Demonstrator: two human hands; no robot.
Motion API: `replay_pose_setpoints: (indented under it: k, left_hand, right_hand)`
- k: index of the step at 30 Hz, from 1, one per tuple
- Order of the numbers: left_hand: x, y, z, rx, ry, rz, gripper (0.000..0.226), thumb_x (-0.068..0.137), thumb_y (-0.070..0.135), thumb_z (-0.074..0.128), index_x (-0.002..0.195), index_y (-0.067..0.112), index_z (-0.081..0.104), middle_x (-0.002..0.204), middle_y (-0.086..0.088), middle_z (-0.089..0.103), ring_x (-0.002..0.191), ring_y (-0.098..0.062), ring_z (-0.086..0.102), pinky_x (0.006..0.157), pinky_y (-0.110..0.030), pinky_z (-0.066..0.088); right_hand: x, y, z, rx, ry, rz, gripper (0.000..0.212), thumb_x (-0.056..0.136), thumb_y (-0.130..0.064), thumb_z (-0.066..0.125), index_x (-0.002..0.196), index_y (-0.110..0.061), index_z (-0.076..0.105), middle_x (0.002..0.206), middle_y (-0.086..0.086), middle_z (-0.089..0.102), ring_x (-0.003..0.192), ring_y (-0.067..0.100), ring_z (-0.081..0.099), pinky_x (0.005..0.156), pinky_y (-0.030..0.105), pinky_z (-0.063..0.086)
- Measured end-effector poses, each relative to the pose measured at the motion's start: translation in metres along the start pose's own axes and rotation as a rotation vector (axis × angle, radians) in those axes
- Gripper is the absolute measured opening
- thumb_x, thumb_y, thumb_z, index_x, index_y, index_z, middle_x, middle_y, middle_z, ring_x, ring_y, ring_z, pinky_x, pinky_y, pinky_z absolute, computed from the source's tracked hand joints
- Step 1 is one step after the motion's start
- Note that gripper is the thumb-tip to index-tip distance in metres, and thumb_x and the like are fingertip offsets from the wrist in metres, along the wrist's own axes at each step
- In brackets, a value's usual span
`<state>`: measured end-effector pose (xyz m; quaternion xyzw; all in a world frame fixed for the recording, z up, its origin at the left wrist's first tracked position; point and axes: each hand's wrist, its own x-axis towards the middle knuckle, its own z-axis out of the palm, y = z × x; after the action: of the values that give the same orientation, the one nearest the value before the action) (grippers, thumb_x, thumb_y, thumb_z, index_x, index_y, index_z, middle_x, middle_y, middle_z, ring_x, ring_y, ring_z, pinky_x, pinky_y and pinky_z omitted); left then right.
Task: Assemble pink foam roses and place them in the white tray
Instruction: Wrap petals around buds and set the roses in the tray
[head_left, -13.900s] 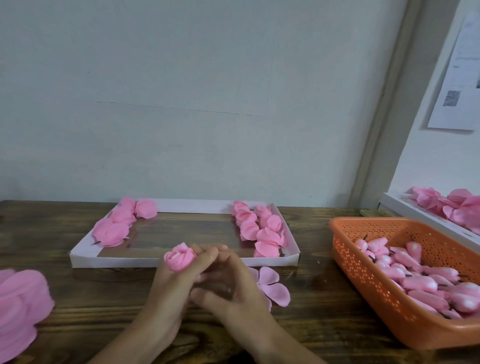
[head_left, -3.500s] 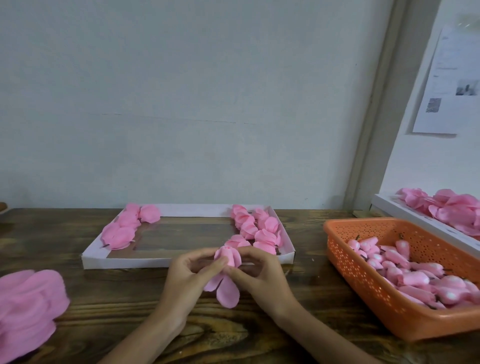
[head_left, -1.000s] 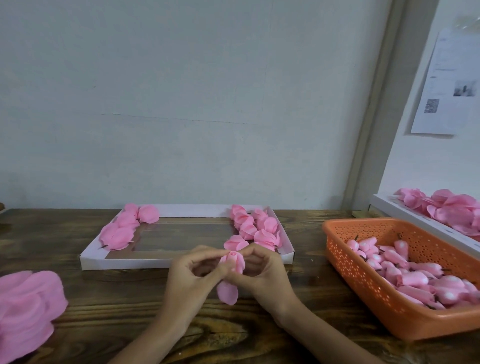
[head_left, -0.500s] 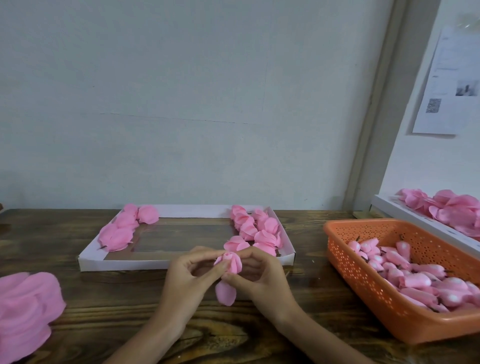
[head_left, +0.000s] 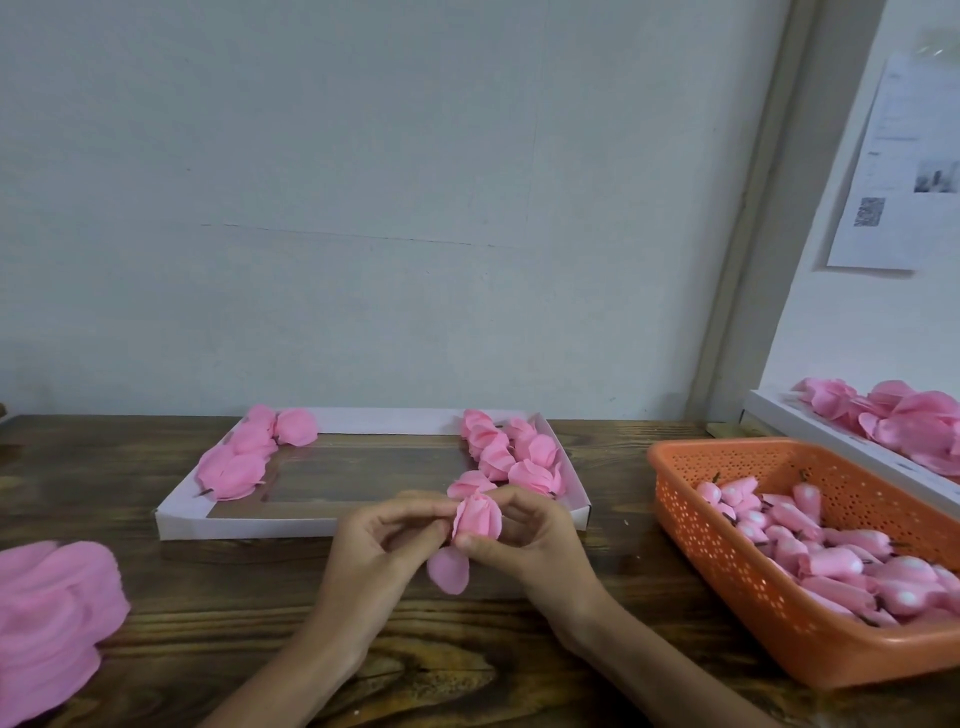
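A half-wrapped pink foam rose (head_left: 478, 517) is pinched between my left hand (head_left: 376, 558) and my right hand (head_left: 535, 545), just in front of the white tray (head_left: 249, 522). One loose petal (head_left: 449, 569) hangs down under the bud. Inside the tray, finished roses lie in a row on the right (head_left: 511, 457) and a smaller group lies at the left (head_left: 249, 457). The tray's middle shows bare bottom.
An orange basket (head_left: 691, 525) full of pink buds stands at the right. A stack of flat pink petals (head_left: 47, 618) lies at the left table edge. Another white tray with pink petals (head_left: 893, 421) sits at the far right. The wall rises behind the tray.
My fingers have folded more petals up around the bud; fewer hang below than 3.5 s ago. The hands stay in the same spot in front of the tray.
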<state>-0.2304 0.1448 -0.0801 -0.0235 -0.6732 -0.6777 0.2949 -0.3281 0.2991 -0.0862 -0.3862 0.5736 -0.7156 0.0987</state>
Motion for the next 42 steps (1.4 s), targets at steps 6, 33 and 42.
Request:
replay_pose_setpoints:
  k: [6, 33, 42]
  left_hand:
    - [0.0, -0.001, 0.001, 0.036, 0.007, -0.004, 0.043, 0.089, -0.016, 0.065, 0.099, 0.021, 0.084, 0.102, -0.005, 0.08, 0.098, -0.016, 0.075, 0.083, -0.019, 0.056]
    - [0.001, -0.004, -0.006, -0.188, -0.065, -0.156, 0.025, 0.076, 0.011, 0.083, 0.101, 0.01, 0.082, 0.101, -0.022, 0.079, 0.096, -0.033, 0.077, 0.082, -0.029, 0.062]
    - [0.004, 0.0, -0.007, -0.085, -0.085, -0.074, 0.016, 0.068, 0.017, 0.083, 0.081, 0.008, 0.08, 0.113, -0.007, 0.077, 0.107, -0.024, 0.074, 0.089, -0.028, 0.06]
  right_hand:
    - [0.001, 0.004, -0.003, 0.084, -0.005, 0.016, 0.029, 0.082, -0.008, 0.088, 0.107, -0.006, 0.073, 0.11, 0.02, 0.077, 0.104, 0.031, 0.074, 0.089, 0.037, 0.059]
    - [-0.001, -0.001, -0.005, 0.163, -0.034, 0.112, 0.032, 0.085, -0.004, 0.084, 0.114, 0.0, 0.069, 0.12, 0.026, 0.072, 0.104, 0.034, 0.073, 0.086, 0.042, 0.063]
    - [-0.003, -0.007, -0.001, 0.057, -0.094, 0.099, 0.025, 0.083, -0.014, 0.089, 0.104, -0.012, 0.076, 0.109, 0.007, 0.075, 0.103, 0.023, 0.072, 0.086, 0.035, 0.06]
